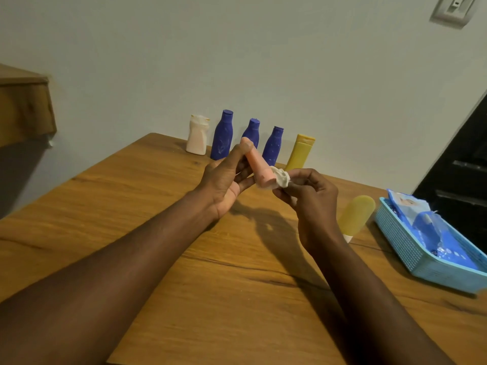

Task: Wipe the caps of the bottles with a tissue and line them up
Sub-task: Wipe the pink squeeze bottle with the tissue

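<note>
Cap wiping of the pink bottle [255,163], held above the desk [158,246].
The left hand [224,180] has its fingers clamped on the bottle body; the right hand [313,196] fingers pinch the crumpled tissue [282,179] on its lower end, the cap as it seems. Next, I judge, it must stand beside the upright yellow bottle [300,154], behind the fingers.

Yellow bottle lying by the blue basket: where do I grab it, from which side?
Probably across the mid-body of the yellow bottle, from above, fingers on its long sides. It lies flat on the table, basket close on its right, and this leaves the white cap at its near end free for wiping.
</note>
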Action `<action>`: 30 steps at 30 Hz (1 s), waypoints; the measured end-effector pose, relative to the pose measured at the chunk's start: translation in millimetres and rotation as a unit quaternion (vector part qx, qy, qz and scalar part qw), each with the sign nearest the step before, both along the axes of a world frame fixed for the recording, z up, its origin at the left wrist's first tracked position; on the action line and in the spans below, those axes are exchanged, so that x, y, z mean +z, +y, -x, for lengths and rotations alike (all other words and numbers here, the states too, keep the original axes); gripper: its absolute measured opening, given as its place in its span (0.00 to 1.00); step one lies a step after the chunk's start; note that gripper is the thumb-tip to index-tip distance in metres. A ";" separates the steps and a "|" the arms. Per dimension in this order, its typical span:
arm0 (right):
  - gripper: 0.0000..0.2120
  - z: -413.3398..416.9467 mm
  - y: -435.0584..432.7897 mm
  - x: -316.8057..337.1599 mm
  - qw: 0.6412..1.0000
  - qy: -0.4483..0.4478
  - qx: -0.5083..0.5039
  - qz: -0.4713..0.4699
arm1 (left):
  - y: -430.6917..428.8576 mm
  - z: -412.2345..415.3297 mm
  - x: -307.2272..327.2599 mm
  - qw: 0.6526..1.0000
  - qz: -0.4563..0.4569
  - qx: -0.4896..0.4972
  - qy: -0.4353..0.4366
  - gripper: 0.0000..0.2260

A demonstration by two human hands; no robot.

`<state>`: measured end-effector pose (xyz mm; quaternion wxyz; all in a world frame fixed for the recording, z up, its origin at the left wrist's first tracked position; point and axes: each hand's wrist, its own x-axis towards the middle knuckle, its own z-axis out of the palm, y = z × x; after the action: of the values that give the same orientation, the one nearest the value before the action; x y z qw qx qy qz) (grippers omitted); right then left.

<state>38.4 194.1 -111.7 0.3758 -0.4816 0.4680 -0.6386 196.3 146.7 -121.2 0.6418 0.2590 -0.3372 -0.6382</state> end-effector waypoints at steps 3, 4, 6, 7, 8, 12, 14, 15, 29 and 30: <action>0.09 -2.6 1.2 -5.0 0.998 0.007 0.040 -0.049 | 0.4 -0.4 0.6 1.000 -0.004 -0.008 0.007 0.21; 0.09 -4.0 2.0 -7.0 0.996 0.006 0.055 -0.064 | 0.8 0.0 0.6 1.000 -0.005 -0.013 0.012 0.21; 0.09 -7.5 4.5 -9.3 0.993 -0.005 0.082 -0.084 | 2.1 1.4 1.5 1.000 -0.007 -0.019 0.016 0.19; 0.09 -9.0 5.5 -9.4 0.992 -0.013 0.093 -0.090 | 2.4 1.6 2.0 1.000 -0.006 -0.019 0.014 0.18; 0.09 -9.8 5.6 -9.5 0.990 -0.017 0.105 -0.095 | 2.1 2.1 2.2 1.000 -0.005 -0.018 0.010 0.18; 0.11 -13.7 6.8 -8.3 0.977 0.046 0.161 -0.134 | 0.1 0.6 2.9 0.999 -0.022 -0.020 0.015 0.21; 0.12 -13.4 6.3 -7.3 0.979 0.070 0.144 -0.124 | -0.5 -0.7 3.4 1.000 -0.024 -0.014 0.009 0.21; 0.10 -12.2 5.9 -6.1 0.984 0.062 0.127 -0.108 | -0.7 -1.0 3.6 1.000 -0.018 -0.010 0.007 0.21; 0.05 -10.0 2.7 -5.8 0.999 0.034 0.010 0.026 | -3.6 -1.2 -1.7 0.998 -0.030 0.049 -0.002 0.19; 0.05 -11.5 2.2 -8.8 0.997 0.064 0.015 0.032 | -4.3 -1.8 -1.7 0.998 -0.034 0.057 -0.002 0.20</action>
<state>49.9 196.3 -120.5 0.3396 -0.5402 0.4631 -0.6151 198.1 142.4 -122.9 0.6672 0.3008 -0.3015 -0.6111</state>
